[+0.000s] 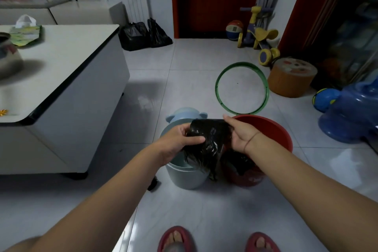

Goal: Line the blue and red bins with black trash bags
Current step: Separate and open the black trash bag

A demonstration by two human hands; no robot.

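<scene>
Trash bag (208, 139): light, limp, slick film. Left hand (180, 141) and right hand (239, 135), grips pinched on its top; probably best taken by the mouth edges.

Floor: pale glossy tiles (147, 61).

Left: white table (67, 51) with a black edge. On it, a green patterned tissue pack (26, 33) with white tissue standing up, and a blurred grey vessel (8, 57), possibly a pot. Behind the table, a white sofa (81, 12).

Far wall: two black bags (143, 35) side by side beside a dark red door (216, 0). Right of the door, a striped ball (234, 29) just beside a yellow and purple ride-on toy (259, 37).

Mid-floor: green ring (242, 64) lying flat, near an orange round stool (290, 80).

Right edge: blue-yellow ball (324, 99) against a large blue water jug (351, 116).
</scene>
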